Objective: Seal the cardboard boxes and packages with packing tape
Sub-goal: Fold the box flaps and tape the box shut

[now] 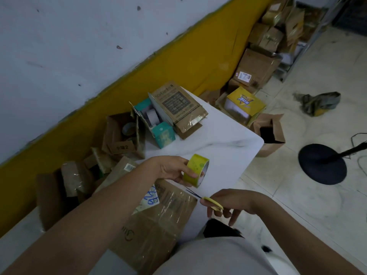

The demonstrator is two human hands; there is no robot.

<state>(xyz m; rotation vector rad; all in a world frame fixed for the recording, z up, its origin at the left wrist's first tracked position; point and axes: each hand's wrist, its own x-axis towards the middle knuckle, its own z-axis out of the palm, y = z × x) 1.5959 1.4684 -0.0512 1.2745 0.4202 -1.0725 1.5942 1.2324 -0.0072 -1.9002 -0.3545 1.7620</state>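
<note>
My left hand [172, 169] holds the yellow tape roll [195, 169] above the white marble counter [228, 143]. My fingers are curled round its rim, with the thumb laid across the outer face. My right hand [232, 203] grips the yellow-handled scissors [210, 202]. Thumb and first fingers are closed on the handles and the other fingers hang loose below. The dark blades point up toward the roll and stop just short of it; I cannot tell whether they are parted. Under my left forearm, at the near edge of the counter, lies the cardboard box [158, 225] with its flaps down. Glossy clear tape runs across its top, over a white label with blue handwriting. Farther back on the counter a teal box [163, 135] stands open with a pale roll inside. Just beside it lies a brown printed box [178, 104] with tape over one end. To the left, against the yellow band of the wall, an open carton [121, 133] holds another roll among a heap of other cartons. On the floor past the counter's far corner sit a yellow box [245, 102] and an open brown box [271, 133]. More cartons are stacked along the wall. A round black fan base [322, 164] and a crumpled rag [319, 102] lie on the pale tiles to the right.
</note>
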